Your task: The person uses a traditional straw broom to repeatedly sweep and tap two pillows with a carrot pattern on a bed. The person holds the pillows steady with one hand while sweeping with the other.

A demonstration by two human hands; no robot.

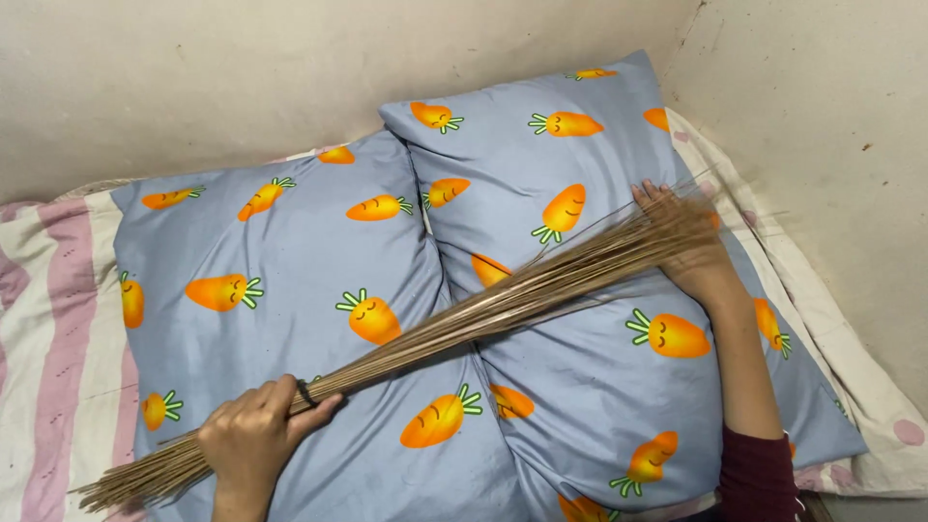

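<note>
Home bedroom, sleeping corner. Bed [58,319] w/ white sheet striped pink, pushed into the angle of two bare, scuffed off-white plaster walls [242,77] meeting at approx 1 o'clock. Two soft grey-blue fabric pillows printed w/ orange carrots: left pillow [280,290] at 9 o'clock, right pillow [599,358] at 3 o'clock, edges touching at centre. Cream cloth w/ pink dots [870,396] along bed edge at 4 o'clock. Bundled straw-coloured stick broom [454,319] lies across both pillows, a household item.
</note>
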